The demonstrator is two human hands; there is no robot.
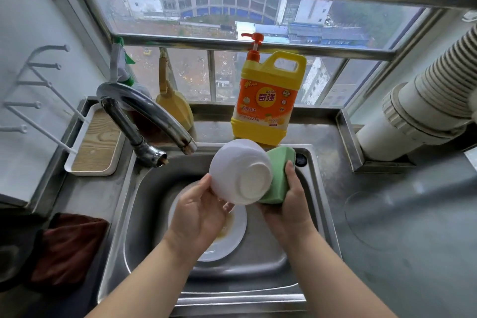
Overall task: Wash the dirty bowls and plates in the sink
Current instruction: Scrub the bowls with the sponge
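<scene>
Your left hand (200,210) grips the white bowl (241,171) by its rim over the sink (144,204), base facing you. Your right hand (290,205) clutches a green sponge (280,175) against the bowl's side. Dirty plate (232,235) lies flat below. Faucet (144,111) at left; yellow "KEON" detergent jug (265,100) stands behind.

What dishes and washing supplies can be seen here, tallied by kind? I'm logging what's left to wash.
White bowl, gripped by the left hand: 1
White plate, stained, lying in the sink: 1
Green sponge, held by the right hand: 1
Yellow detergent bottle: 1
Total: 4
</scene>
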